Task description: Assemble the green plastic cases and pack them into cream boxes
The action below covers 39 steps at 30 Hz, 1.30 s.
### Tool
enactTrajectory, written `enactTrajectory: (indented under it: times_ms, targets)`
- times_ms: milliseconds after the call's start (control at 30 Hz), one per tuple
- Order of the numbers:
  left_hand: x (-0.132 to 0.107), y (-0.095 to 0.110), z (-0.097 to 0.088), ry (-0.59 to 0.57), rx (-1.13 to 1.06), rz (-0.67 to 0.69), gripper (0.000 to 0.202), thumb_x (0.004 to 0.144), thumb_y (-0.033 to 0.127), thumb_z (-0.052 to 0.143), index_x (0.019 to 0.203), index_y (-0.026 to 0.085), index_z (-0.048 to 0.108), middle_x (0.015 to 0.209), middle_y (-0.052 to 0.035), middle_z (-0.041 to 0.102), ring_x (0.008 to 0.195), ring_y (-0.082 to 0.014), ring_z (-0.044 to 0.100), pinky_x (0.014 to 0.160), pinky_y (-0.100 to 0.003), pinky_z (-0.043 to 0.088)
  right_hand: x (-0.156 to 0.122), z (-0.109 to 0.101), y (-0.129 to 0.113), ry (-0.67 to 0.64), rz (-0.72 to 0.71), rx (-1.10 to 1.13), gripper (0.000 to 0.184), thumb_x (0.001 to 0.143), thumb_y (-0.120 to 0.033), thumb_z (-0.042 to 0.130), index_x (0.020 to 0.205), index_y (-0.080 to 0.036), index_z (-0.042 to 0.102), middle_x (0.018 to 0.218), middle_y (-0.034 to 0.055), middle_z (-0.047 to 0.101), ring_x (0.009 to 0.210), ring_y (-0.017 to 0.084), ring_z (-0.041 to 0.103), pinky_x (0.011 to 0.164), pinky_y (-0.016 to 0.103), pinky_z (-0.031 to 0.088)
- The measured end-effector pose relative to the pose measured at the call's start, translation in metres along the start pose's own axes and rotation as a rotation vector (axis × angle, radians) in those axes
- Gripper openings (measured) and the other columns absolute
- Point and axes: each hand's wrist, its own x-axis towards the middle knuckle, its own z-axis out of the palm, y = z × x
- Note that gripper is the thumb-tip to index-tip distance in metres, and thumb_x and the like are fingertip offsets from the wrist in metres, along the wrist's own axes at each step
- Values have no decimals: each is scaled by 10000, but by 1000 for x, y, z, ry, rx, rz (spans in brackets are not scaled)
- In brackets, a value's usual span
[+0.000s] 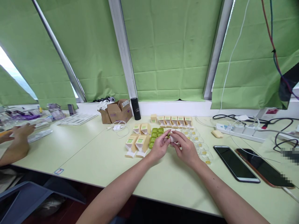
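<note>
My left hand [160, 145] and my right hand [187, 148] meet over the table, fingertips closed around a small white-and-green piece [172, 138]. Its exact kind is partly hidden by the fingers. Just left of my hands are several small green square cups [153, 138] in rows. By my right hand, clear plastic covers [204, 152] with yellow centres lie in a column. Beige cartons [142, 141] with green square labels stand left of the cups. Behind the hands is a row of similar cartons [174, 121] with white flaps.
Two phones [235, 163] [263, 166] lie at the right, near a white power strip [240, 132] and cables. A brown cardboard box [119, 112] and a black cylinder [135, 109] stand at the back. Another person's hands [22, 133] are at the far left.
</note>
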Motion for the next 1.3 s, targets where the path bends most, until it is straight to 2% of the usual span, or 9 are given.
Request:
enactTrajectory:
  times_ms: [100, 233, 500, 600, 900, 1200, 1300]
  targets:
    - [0, -1, 0, -8, -22, 7, 698, 969, 544, 694, 1537, 161, 562, 1512, -213, 619, 1339, -346, 655, 1124, -499, 560, 0, 1, 1, 6, -23, 20, 384, 1053, -220, 547, 1427, -269, 618, 1447, 130, 661, 1298, 294, 687, 887, 418, 690]
    - [0, -3, 0, -9, -46, 38, 627, 975, 511, 693, 1499, 178, 605, 1576, -189, 571, 1442, -345, 582, 1165, -494, 537, 0, 1, 0, 22, -49, 1, 390, 1057, -208, 523, 1429, -265, 626, 1418, 138, 684, 1266, 292, 708, 921, 440, 686]
    - [1, -6, 2, 40, -79, 25, 529, 969, 410, 705, 1432, 157, 664, 1506, -193, 637, 1389, -334, 630, 1168, -502, 538, 4, 1, -6, 48, -112, -88, 341, 1061, -175, 499, 1373, -216, 630, 1349, 156, 716, 1201, 289, 740, 906, 432, 683]
    - [2, -6, 5, 74, -105, 9, 509, 948, 401, 730, 1387, 145, 693, 1441, -192, 685, 1332, -326, 671, 1148, -498, 555, 5, 1, -8, 51, -114, -96, 341, 1059, -167, 485, 1366, -213, 625, 1349, 161, 713, 1176, 286, 748, 870, 423, 686]
    - [2, -2, 13, 175, -135, -22, 515, 903, 394, 779, 1339, 126, 721, 1389, -186, 719, 1270, -311, 704, 1127, -477, 573, 6, 2, -7, 82, -121, -111, 362, 1041, -145, 474, 1362, -223, 622, 1331, 163, 716, 1203, 290, 729, 903, 440, 673]
    - [5, -6, 10, 162, -133, -34, 495, 874, 342, 799, 1322, 139, 741, 1382, -167, 729, 1288, -317, 698, 1159, -497, 549, 3, 3, -8, 47, -99, -122, 437, 1004, -92, 466, 1385, -237, 626, 1386, 155, 692, 1258, 295, 702, 938, 445, 665]
    - [3, -4, 10, 152, -156, -29, 513, 895, 378, 785, 1344, 136, 728, 1409, -184, 709, 1332, -341, 671, 1175, -517, 532, 4, 3, -9, 59, -102, -128, 439, 1010, -98, 471, 1398, -242, 616, 1379, 150, 694, 1248, 291, 708, 936, 442, 667]
